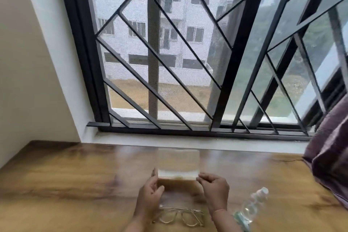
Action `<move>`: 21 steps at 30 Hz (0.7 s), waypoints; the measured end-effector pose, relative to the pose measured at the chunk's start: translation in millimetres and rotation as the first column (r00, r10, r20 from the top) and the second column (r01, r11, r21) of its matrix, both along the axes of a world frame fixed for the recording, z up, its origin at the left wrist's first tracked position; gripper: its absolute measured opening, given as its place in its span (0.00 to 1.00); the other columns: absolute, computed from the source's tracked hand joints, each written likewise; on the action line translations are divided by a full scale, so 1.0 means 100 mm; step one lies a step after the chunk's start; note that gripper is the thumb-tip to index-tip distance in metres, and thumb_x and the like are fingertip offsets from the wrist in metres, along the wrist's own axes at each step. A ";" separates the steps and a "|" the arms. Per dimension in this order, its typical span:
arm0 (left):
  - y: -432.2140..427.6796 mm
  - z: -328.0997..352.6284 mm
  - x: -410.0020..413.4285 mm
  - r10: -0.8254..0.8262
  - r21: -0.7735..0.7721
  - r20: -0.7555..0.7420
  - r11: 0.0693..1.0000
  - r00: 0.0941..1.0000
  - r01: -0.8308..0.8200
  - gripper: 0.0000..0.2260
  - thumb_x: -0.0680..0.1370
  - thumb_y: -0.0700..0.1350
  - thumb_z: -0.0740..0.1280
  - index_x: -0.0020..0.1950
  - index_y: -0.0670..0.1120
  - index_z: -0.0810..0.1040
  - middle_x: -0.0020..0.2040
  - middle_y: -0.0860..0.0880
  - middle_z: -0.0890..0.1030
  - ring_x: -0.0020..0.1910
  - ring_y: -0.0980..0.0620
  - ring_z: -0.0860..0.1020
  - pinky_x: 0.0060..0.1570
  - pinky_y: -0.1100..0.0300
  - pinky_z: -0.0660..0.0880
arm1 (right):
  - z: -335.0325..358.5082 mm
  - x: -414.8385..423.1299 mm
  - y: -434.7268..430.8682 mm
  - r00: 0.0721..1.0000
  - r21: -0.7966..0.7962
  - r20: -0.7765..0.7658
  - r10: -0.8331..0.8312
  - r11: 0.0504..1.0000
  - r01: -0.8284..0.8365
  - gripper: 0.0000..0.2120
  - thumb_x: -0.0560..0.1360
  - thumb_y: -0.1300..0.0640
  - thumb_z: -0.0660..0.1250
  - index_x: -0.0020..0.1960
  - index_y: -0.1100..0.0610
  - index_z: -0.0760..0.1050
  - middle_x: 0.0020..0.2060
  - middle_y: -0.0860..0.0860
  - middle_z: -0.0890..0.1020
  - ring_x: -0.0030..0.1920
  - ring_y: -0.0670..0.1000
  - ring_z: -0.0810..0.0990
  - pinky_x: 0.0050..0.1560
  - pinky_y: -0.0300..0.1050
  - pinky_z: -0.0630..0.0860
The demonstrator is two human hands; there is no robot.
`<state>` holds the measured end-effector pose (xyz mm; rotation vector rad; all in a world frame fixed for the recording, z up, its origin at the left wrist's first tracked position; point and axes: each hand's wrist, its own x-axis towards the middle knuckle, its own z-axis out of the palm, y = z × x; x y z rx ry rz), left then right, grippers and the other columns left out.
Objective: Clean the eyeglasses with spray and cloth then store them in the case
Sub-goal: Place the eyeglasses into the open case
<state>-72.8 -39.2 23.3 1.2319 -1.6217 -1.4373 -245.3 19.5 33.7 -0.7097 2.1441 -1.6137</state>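
Glossy wood-grain table (75,184), thin-rimmed eyeglasses (178,216) lying folded on it, clear bottle (252,207) just to their right.

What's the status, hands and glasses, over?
Left hand and right hand grip the case by its sides. Eyeglasses lie on the table between the wrists, untouched. Spray bottle lies to the right, clear of them.

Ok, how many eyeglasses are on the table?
1. The eyeglasses lie on the table, nearer the person than the left hand and right hand, beside the spray bottle. Another could hide behind the blurred pale thing they hold.
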 end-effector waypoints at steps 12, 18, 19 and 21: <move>-0.10 -0.18 0.03 0.087 -0.096 0.058 0.992 0.995 -0.081 0.17 0.76 0.38 0.66 0.65 0.42 0.73 0.65 0.50 0.74 0.63 0.61 0.70 0.62 0.70 0.64 | -0.26 -0.09 0.12 0.996 0.035 -0.041 0.073 0.997 -0.071 0.21 0.61 0.71 0.75 0.29 0.43 0.78 0.22 0.33 0.77 0.35 0.28 0.77 0.40 0.19 0.69; -0.13 -0.16 -0.05 0.328 -0.079 0.023 0.942 0.945 -0.325 0.12 0.70 0.36 0.72 0.53 0.41 0.82 0.51 0.47 0.83 0.51 0.58 0.78 0.50 0.75 0.68 | -0.37 -0.12 0.15 0.989 0.035 -0.096 0.110 0.994 -0.107 0.24 0.62 0.69 0.75 0.28 0.38 0.77 0.29 0.27 0.78 0.40 0.32 0.79 0.44 0.20 0.70; -0.15 -0.16 -0.07 0.358 -0.021 -0.001 0.933 0.934 -0.358 0.12 0.69 0.35 0.73 0.52 0.40 0.82 0.49 0.46 0.84 0.49 0.57 0.79 0.49 0.73 0.71 | -0.38 -0.12 0.15 0.988 0.031 -0.105 0.109 0.994 -0.107 0.25 0.62 0.69 0.75 0.27 0.37 0.77 0.29 0.27 0.78 0.41 0.32 0.79 0.45 0.21 0.70; -0.22 -0.17 -0.09 0.403 0.164 -0.081 0.908 0.912 -0.387 0.14 0.67 0.32 0.74 0.52 0.38 0.82 0.43 0.45 0.85 0.42 0.54 0.81 0.48 0.63 0.78 | -0.40 -0.13 0.15 0.986 0.026 -0.122 0.112 0.994 -0.110 0.28 0.62 0.70 0.75 0.25 0.34 0.77 0.29 0.26 0.78 0.41 0.31 0.79 0.45 0.20 0.69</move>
